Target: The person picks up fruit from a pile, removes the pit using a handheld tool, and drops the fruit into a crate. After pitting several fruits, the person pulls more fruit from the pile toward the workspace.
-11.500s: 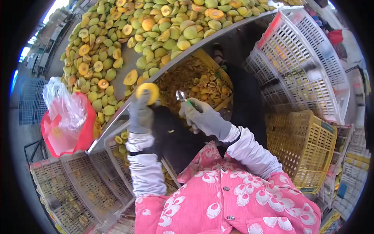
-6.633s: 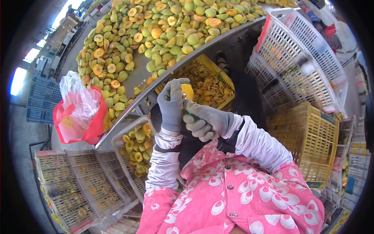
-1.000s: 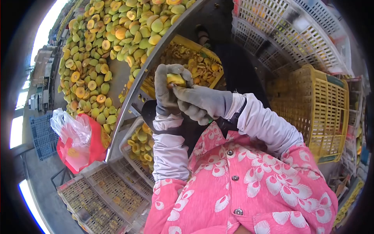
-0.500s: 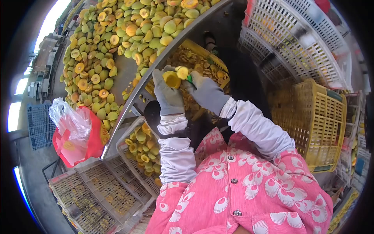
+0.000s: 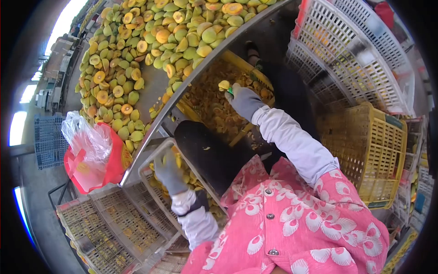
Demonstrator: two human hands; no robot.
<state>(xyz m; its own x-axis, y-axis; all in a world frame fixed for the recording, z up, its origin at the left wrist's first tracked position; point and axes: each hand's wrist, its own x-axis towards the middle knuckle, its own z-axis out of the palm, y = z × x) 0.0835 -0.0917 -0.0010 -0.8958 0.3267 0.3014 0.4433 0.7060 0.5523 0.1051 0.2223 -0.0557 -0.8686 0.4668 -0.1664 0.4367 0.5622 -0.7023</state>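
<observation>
My left hand, in a grey glove, is over a light-coloured crate of hollowed fruit halves. Motion smears its fingers, so I cannot tell if they hold anything. My right hand, gloved too, is closed around a small tool with a green handle. A yellow piece of fruit is at the tool's far end, hiding its tip. Below that hand, a yellow crate holds many fruit scraps.
A metal-rimmed table bears heaps of cut fruit halves. At its near corner hangs a red plastic bag. White crates and a yellow crate stand at right; more crates stand lower left.
My left hand has moved from beside the right hand, where it held a fruit half, down to the crate; that half is no longer visible there. My right hand still grips the tool, slightly shifted.
</observation>
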